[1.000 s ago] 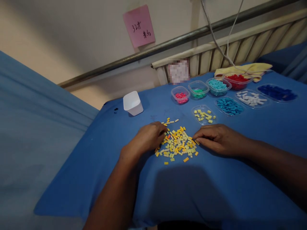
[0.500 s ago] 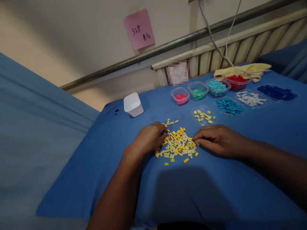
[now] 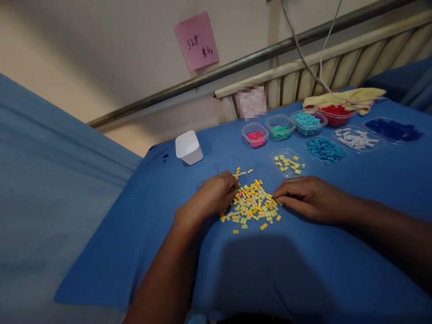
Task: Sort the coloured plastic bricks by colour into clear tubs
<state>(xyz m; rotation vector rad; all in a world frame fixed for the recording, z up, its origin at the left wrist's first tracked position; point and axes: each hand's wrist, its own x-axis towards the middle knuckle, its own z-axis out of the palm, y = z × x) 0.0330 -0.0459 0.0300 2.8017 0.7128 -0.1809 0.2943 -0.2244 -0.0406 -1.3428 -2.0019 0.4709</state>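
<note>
With the heap of yellow bricks (image 3: 253, 202) taken as the middle of the clock and the top of the view as twelve, the left hand (image 3: 218, 191) is set between nine and ten o'clock, its fingers curled down at the edge. Whether a brick is pinched there cannot be told, since the fingertips are partly hidden. The right hand (image 3: 303, 195) is laid at three o'clock, thumb and forefinger brought nearly together against the outermost bricks; a firm grasp cannot be made out.

The bricks are small and tightly mixed, so they are probably best handled singly, by the fingertips, from the rim inward. The heap is better thinned by light strokes than by raking, as pieces may otherwise be flipped or buried. The orange brick (image 3: 240, 194) at ten o'clock is easily told apart by colour, but pale and deep yellows should be compared with more care. The strays at seven o'clock (image 3: 236, 231) and the small cluster (image 3: 241, 173) toward eleven should not be brushed by a sleeve or wrist. The shallow tray (image 3: 289, 174) between one and two o'clock is best left unknocked.
</note>
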